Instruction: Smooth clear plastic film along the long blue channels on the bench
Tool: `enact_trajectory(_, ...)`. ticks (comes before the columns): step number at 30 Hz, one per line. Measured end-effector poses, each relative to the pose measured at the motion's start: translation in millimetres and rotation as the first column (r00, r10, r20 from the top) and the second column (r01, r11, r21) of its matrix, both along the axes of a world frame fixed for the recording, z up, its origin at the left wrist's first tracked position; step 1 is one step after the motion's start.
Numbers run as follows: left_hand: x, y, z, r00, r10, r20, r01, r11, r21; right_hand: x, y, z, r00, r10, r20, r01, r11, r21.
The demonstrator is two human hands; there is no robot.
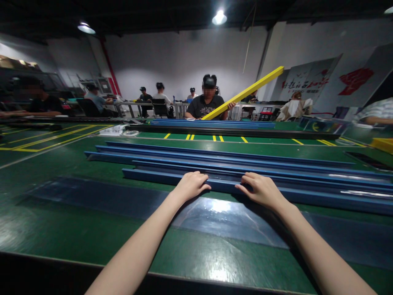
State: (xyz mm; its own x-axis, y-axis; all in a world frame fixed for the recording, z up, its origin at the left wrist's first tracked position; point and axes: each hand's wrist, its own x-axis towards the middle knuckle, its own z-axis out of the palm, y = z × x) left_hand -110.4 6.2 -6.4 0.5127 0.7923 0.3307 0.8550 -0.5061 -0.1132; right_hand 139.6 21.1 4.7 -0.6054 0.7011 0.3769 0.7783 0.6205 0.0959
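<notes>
Holding blue channel [223, 185], green tabletop [101, 237], pale wall [172, 57].

Film strip [221, 216] on the table [76, 235] before channels [223, 185], apparently a bar [233, 132] behind them.

Long blue channel [223, 186]: straight, raised side walls, lying crosswise, open side up.

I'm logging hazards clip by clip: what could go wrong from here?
The nearest blue channel runs past the right edge of view, while the left hand and right hand are on its front wall fairly close together; its unseen end might swing if lifted.

The blue channel just behind lies close and roughly parallel, so the two could knock or scrape.

The clear plastic strip lies under the forearms and might get dragged or creased.
</notes>
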Motion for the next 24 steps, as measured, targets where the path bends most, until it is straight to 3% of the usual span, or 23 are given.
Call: enact_trajectory(24,-1.8,1.5,-5.7,0.999,-0.045,0.004,0.045,0.998,0.046,-0.5,-0.8,1.9,1.000,0.002,0.027,-0.003,1.000,0.026)
